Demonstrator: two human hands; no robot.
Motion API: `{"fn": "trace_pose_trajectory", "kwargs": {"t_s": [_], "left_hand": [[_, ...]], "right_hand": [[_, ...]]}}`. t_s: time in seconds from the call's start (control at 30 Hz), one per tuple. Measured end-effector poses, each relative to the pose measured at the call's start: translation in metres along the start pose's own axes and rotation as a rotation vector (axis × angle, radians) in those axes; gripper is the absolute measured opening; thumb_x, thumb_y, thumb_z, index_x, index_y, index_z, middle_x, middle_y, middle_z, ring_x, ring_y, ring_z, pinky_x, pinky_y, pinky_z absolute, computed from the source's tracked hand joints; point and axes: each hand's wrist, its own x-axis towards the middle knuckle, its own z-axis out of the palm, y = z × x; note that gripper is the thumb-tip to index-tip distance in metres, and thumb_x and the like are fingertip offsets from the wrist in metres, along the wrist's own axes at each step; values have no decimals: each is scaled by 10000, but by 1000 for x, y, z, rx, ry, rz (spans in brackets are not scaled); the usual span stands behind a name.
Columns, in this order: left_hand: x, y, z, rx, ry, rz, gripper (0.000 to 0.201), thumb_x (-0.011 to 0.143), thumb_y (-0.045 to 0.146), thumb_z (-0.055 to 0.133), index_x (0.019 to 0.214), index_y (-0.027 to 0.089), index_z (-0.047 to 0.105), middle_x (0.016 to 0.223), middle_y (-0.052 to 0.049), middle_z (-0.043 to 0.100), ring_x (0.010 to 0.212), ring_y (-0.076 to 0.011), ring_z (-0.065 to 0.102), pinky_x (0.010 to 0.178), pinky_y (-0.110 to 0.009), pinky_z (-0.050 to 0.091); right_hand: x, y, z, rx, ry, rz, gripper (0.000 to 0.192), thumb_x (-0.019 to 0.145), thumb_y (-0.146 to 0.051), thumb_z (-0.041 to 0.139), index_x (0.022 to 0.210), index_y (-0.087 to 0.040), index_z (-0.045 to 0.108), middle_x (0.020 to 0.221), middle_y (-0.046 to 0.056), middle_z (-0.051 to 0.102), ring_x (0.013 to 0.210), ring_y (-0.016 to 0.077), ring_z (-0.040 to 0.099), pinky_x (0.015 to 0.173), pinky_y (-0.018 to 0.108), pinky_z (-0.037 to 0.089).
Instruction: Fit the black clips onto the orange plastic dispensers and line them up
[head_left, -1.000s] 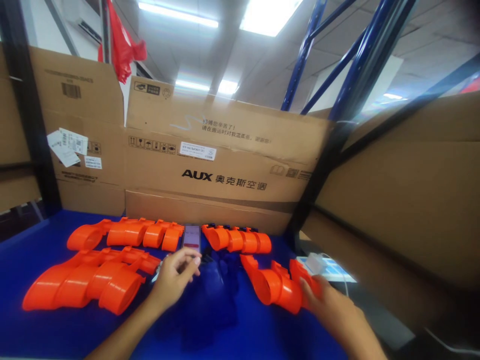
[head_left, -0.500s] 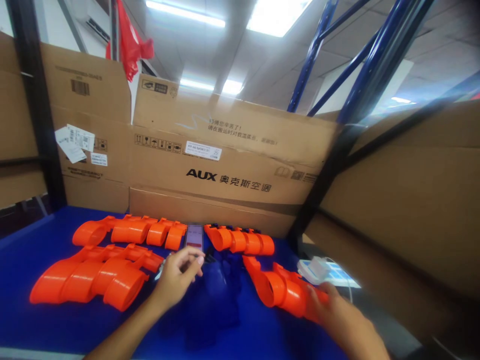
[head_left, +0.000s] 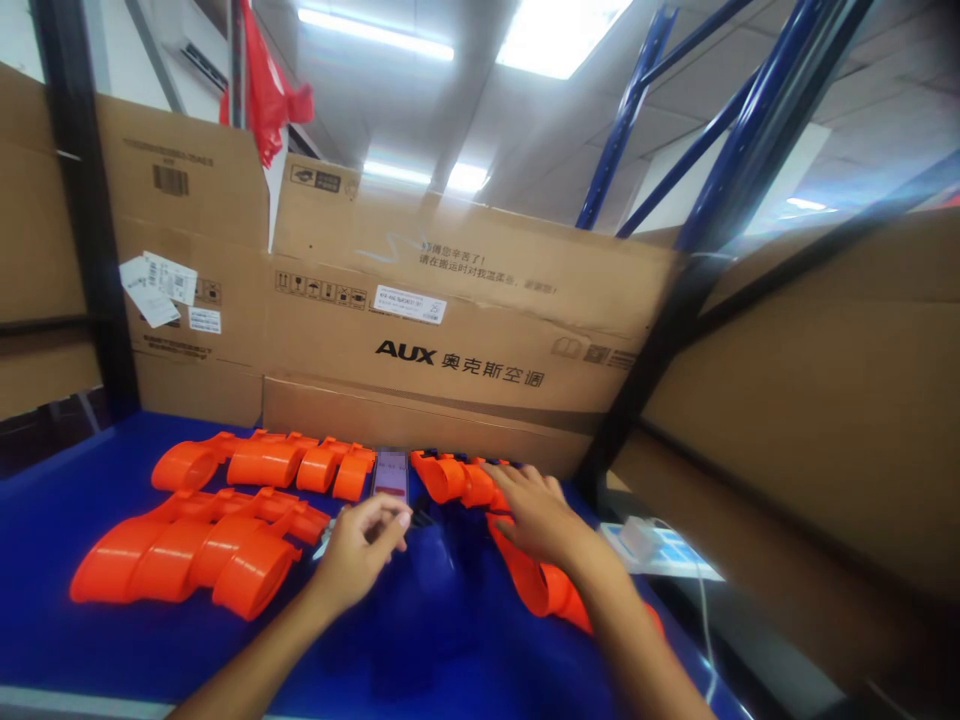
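Right hand point(head_left: 534, 515) lies flat, fingers spread wide, on the back row of orange plastic housings point(head_left: 469, 480), just right of the phone point(head_left: 390, 474) that stands at the middle of the blue table point(head_left: 67, 640); it holds nothing. This row runs left to right along the cardboard box point(head_left: 465, 340), its long axis parallel to the box face, with the round open mouths turned toward the left and the viewer. Left hand point(head_left: 360, 550), just in front of the phone, is nearly closed in a pinch; whether it grips a small item cannot be told. A second row point(head_left: 536, 580) passes under the right forearm; two further rows point(head_left: 262, 465) point(head_left: 195, 555) lie left of the phone. Likely risk: pressure from the flat hand could slide the nested pieces apart or push them against the phone, and the forearm could drag the nearer row toward the table edge.
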Motion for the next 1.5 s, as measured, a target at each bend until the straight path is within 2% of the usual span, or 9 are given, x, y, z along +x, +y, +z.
{"fn": "trace_pose_trajectory", "kwargs": {"t_s": [0.1,0.23,0.37,0.53,0.83,1.2,1.33,1.43,1.5], "left_hand": [[1,0,0,11,4,7,359,874,508,612,984,185,721,628,-28,692,488,-146,581,488,-238,433],[2,1,0,-24,2,-16,371,869,517,617,981,178,719,624,-28,689,483,-145,574,480,-235,425],[2,2,-1,-25,12,-30,376,866,520,619,991,179,719,636,-33,694,488,-146,582,484,-237,431],[2,2,-2,-57,23,-46,382,868,527,618,984,174,706,646,-40,698,492,-146,589,487,-239,436],[5,3,-3,-147,29,-69,399,859,533,627,981,157,684,626,-31,679,471,-130,560,465,-231,421],[9,-6,-3,-169,18,-95,387,852,493,651,1046,160,692,679,-34,693,512,-134,579,472,-230,413],[14,-17,-4,-287,106,-125,516,804,467,718,1233,187,654,953,-93,751,717,-197,678,557,-257,487],[16,-17,-2,-489,156,-191,605,808,479,722,1335,209,600,1208,-124,704,968,-270,693,738,-330,547],[15,-14,0,-645,149,-227,583,822,492,708,1320,205,613,1259,-127,685,1077,-296,668,855,-372,537]], "right_hand": [[42,-13,15,-20,-64,-140,694,796,-227,647,1458,-266,442,1440,103,527,1214,320,457,962,427,341],[76,-20,37,-82,-116,-170,854,711,-268,760,1484,-246,399,1477,125,479,1217,339,439,965,425,328],[87,-21,53,-120,-117,-189,813,708,-326,759,1446,-220,435,1420,146,524,1200,350,445,963,436,319],[89,-25,58,-143,-89,-216,603,753,-361,702,1312,-206,538,1276,152,612,1150,338,480,955,429,312],[80,-19,42,-210,-1,-297,681,744,-482,694,1307,-125,556,1176,182,646,1100,336,494,936,395,310],[63,-18,-6,-171,233,-294,585,755,-436,691,1235,-115,598,1098,172,648,994,307,493,856,376,314],[43,-41,-21,-81,314,-397,684,745,-501,693,1285,-99,574,1067,177,642,963,315,483,840,394,332],[27,-65,-25,-1,308,-507,690,764,-546,679,1297,-120,572,1072,173,635,964,318,482,844,412,347],[19,-79,-23,43,290,-555,688,790,-599,652,1292,-135,579,1087,171,633,976,321,489,868,435,356]]}}
